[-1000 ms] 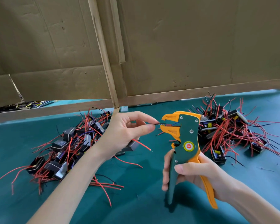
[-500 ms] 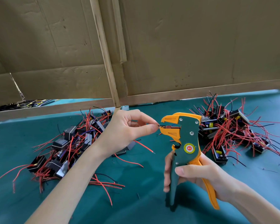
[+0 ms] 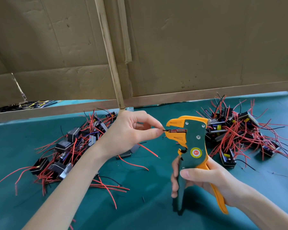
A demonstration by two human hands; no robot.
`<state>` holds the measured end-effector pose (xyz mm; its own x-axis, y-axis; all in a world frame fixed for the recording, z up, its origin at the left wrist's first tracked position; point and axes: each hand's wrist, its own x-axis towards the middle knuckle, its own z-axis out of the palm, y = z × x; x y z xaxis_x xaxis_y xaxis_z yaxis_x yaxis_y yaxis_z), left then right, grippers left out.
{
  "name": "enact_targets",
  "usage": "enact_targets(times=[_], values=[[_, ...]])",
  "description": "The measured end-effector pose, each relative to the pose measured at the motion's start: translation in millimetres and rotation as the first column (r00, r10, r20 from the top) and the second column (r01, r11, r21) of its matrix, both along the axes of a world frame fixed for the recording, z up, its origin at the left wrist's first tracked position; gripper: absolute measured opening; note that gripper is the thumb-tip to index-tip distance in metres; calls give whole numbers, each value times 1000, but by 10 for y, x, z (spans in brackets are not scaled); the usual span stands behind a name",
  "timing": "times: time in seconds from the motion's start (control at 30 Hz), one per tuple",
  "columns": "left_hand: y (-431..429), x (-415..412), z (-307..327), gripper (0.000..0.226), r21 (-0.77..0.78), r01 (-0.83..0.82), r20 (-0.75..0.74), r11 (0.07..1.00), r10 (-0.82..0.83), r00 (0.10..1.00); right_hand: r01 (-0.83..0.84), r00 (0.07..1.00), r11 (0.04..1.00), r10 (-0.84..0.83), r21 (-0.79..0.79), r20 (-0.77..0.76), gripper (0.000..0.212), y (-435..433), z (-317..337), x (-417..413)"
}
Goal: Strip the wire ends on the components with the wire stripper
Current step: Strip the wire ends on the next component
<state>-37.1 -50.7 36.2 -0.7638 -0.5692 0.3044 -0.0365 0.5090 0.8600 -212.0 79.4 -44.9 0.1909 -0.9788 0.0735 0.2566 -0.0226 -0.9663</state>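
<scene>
**Now: a wire end sits in the stripper's mouth**

Leftmost, a heap of small black box-shaped components with red wires sprawls over the teal fabric-covered worktop, its leads fanning out toward the near edge. Just right of the heap, the left hand hovers above the worktop. Its grip pinches a thin dark wire end between thumb and forefinger. A grey component and a loose red lead show beneath the palm, though whether they hang from the pinched wire cannot be told.

The wire end runs level into the open mouth of the green-and-orange plastic wire stripper, which stands upright with its beak pointing left. Below, the right hand has its grip clenched round both handles, thumb across the green one and fingers curled behind.

Further right, a second heap of black components with red and black wires lies near the back. Brown cardboard panels stand along the worktop's far edge.
</scene>
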Motion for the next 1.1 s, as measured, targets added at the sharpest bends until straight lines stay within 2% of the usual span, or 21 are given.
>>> enact_targets(times=[0.1,0.23,0.6,0.67,0.8,0.83,0.93,1.0,1.1], values=[[-2,6,25,9,-5,7,23,1000,-7,1000,-17,1000,1000,17,-7,-5,12,3,-6,9],[-11,12,30,9,-36,6,53,999,-4,999,12,1000,1000,-12,21,-24,26,8,-20,10],[-46,26,28,7,-61,14,66,998,-10,998,113,988,993,-107,44,-107,27,56,-8,72],[-56,31,17,6,-52,5,74,999,-1,997,154,984,987,-148,55,-96,29,63,-14,122],[-40,-11,-21,7,-53,-43,86,998,47,995,359,929,932,-352,52,-111,42,25,-117,240],[-29,-24,-37,7,-47,-51,93,998,55,994,360,930,931,-353,64,-101,43,14,-138,231],[-41,-31,-67,7,-6,-57,100,998,57,993,160,987,978,-163,132,14,36,-20,-128,152],[-67,-15,-72,6,-13,-84,88,996,84,993,39,992,988,-57,152,117,35,-60,-118,107],[-89,-36,-76,9,-8,-117,40,993,117,992,16,983,989,-42,148,178,39,-111,-157,68]])
